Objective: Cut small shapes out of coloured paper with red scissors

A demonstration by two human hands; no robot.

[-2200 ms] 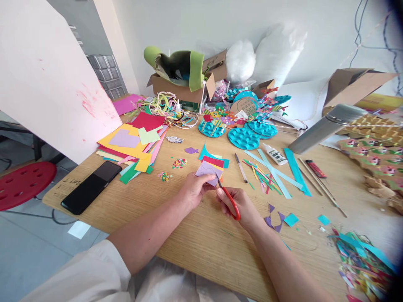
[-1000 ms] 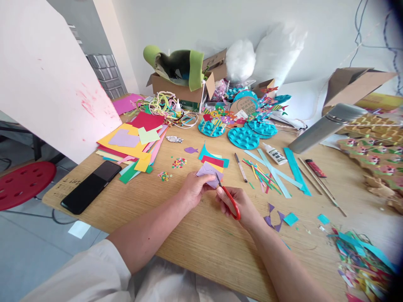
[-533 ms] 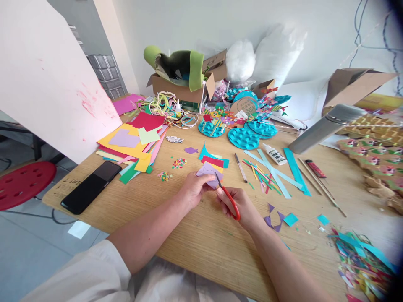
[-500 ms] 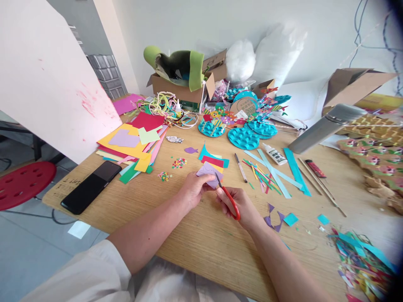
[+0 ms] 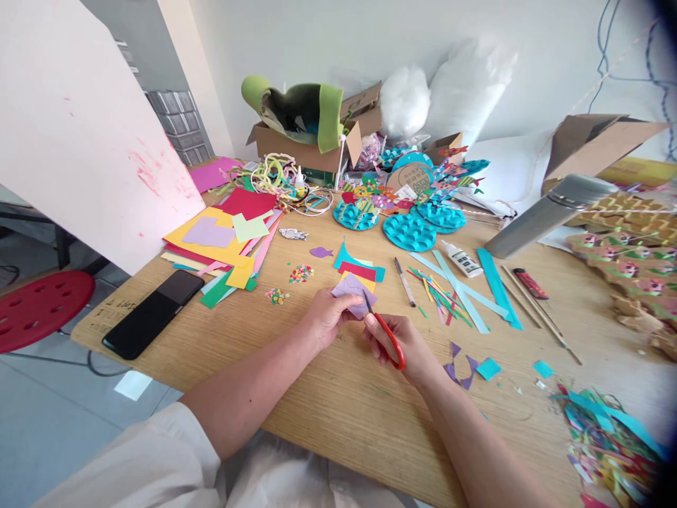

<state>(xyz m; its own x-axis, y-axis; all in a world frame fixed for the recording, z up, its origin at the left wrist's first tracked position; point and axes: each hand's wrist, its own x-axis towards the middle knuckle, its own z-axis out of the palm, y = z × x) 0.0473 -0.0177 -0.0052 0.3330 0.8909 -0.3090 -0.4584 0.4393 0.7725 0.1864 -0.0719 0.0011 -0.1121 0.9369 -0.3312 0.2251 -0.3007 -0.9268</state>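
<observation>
Between the thumb and fingers of my left hand (image 5: 328,316) is a small piece of light purple paper (image 5: 349,288) with a drawn line on it. My right hand (image 5: 405,346) grips red-handled scissors (image 5: 390,337), whose blades meet the right edge of the paper. Just beyond lie yellow, red and blue paper pieces (image 5: 364,271), partly covered by the purple paper. A purple paper fish (image 5: 321,252) rests farther back, with small piles of coloured paper bits (image 5: 301,274) to its left.
A black phone (image 5: 153,314) and stacked coloured paper (image 5: 211,236) lie to the left. Rightward are a pen (image 5: 405,282), thin paper strips (image 5: 441,296), a glue bottle (image 5: 462,259), a grey flask (image 5: 547,215) and a scrap heap (image 5: 608,437). Blue decorated discs (image 5: 408,231) stand behind.
The purple paper and both hands have shifted very slightly to the right. The scissors remain at the paper's right edge; the surrounding things look unmoved.
</observation>
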